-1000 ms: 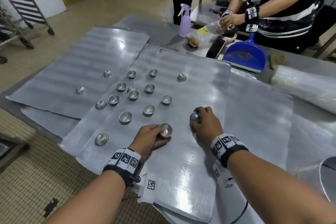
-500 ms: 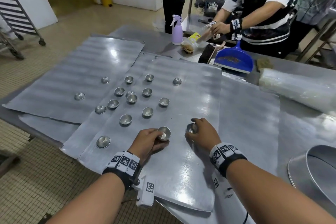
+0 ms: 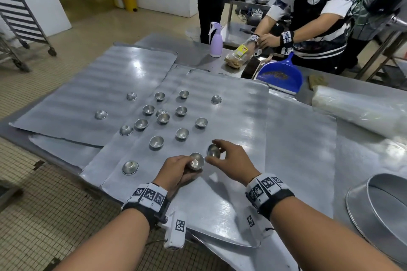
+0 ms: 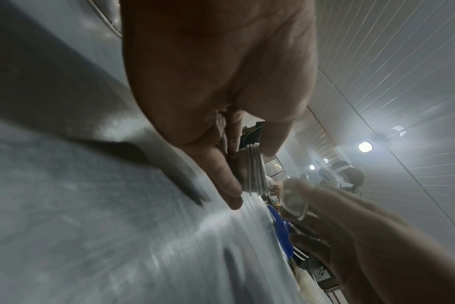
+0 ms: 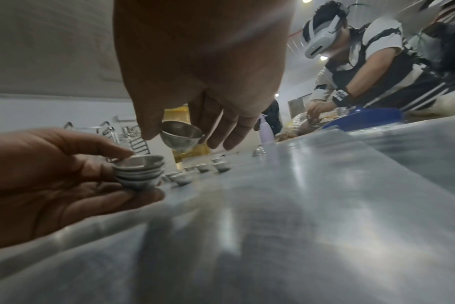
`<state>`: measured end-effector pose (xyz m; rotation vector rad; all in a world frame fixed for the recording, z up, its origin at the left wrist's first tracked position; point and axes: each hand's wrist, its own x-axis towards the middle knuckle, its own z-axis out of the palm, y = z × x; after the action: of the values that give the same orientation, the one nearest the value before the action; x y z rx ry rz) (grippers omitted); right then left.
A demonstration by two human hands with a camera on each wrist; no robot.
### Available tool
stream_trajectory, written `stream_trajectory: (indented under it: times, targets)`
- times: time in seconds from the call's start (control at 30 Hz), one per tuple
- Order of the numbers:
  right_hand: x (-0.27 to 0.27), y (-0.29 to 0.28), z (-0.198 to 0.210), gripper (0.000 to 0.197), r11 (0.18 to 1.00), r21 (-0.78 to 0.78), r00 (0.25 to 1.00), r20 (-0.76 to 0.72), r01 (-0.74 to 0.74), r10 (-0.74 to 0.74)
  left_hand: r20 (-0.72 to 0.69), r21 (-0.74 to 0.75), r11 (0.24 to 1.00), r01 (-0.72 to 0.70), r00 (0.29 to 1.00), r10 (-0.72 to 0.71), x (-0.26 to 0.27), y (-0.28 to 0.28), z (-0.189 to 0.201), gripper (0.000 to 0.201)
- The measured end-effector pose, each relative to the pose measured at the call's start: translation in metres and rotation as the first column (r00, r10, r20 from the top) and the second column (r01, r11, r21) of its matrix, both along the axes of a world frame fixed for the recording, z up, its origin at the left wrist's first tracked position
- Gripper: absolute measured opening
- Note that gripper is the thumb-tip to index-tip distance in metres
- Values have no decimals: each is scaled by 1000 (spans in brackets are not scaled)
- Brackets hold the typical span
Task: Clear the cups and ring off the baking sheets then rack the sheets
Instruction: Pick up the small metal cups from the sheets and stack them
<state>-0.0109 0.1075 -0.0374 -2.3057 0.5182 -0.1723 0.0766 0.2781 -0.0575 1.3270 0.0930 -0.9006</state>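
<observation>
Our left hand (image 3: 176, 168) grips the cup stack (image 5: 139, 171), right hand (image 3: 229, 160) pinches a tilted cup (image 5: 181, 136); we reckon it could skid off instead of nesting

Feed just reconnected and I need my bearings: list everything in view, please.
Loose cups: fifteen, silver, scattered on the sheets.
Baking sheets: several overlapping, silver, on the table.
Ring: one, silver, near right of the table.
Spray bottle: one, lilac, far side.
Dustpan: one, blue, far side.
Plastic roll: one, clear, far right.
Rack: one, metal, on the floor at far left.
Second person: one, across the table.
Left hand: holds the cup stack.
Right hand: pinches a single cup.
</observation>
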Motion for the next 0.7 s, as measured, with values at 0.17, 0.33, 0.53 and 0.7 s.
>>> stream_trajectory:
  times: [0.17,0.33,0.53,0.7]
  targets:
    - [5,28,5,62,990,-13,990,-28,-141,140,-38,-52,998,-42,998,40,0,8,4,29]
    - [6,44,-3,59,987,-54,988,-42,-151,149,21,-38,998,-51,998,52,-3,16,0,28]
    - [8,52,-8,57,979,-37,979,-25,-203,202,85,22,997,-77,993,75,-11,29,-1,23]
    - [12,57,-6,64,959,10,959,-8,-284,284,89,38,984,-172,982,168,-19,43,7,20]
